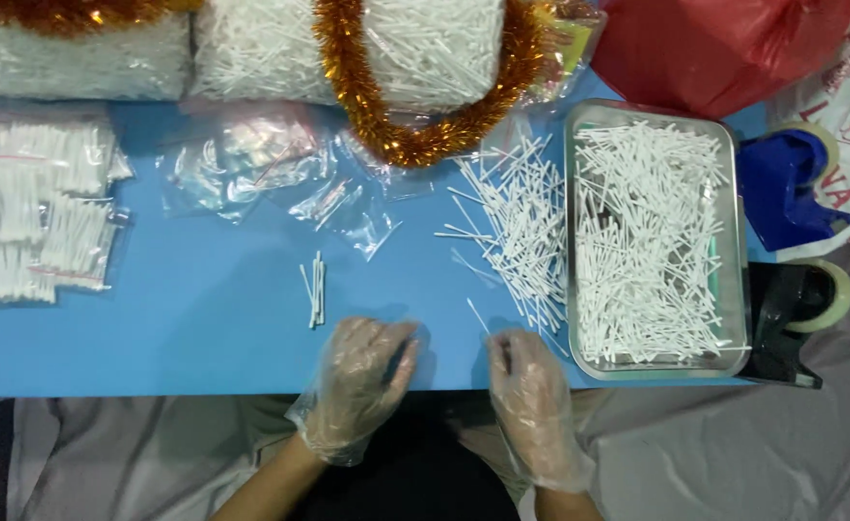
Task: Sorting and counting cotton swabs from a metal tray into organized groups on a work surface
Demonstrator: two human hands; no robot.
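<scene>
Both my hands wear clear plastic gloves and rest at the near edge of a blue table (pixel 155 338). My left hand (pixel 359 376) is curled, fingers bent inward; I cannot tell whether it holds anything. My right hand (pixel 524 386) is curled too, close to a loose pile of thin white sticks (pixel 521 236) on the table. A small bunch of white sticks (pixel 316 287) lies just beyond my left hand. A metal tray (pixel 739 289) at the right holds many more white sticks.
Empty clear bags (pixel 251 169) lie in the middle; filled stick packets (pixel 34 212) are stacked at the left. Big bags of sticks with gold tinsel (pixel 386 130) line the far edge. A red bag (pixel 714 43), a blue cloth and tape rolls (pixel 821 294) sit at the right.
</scene>
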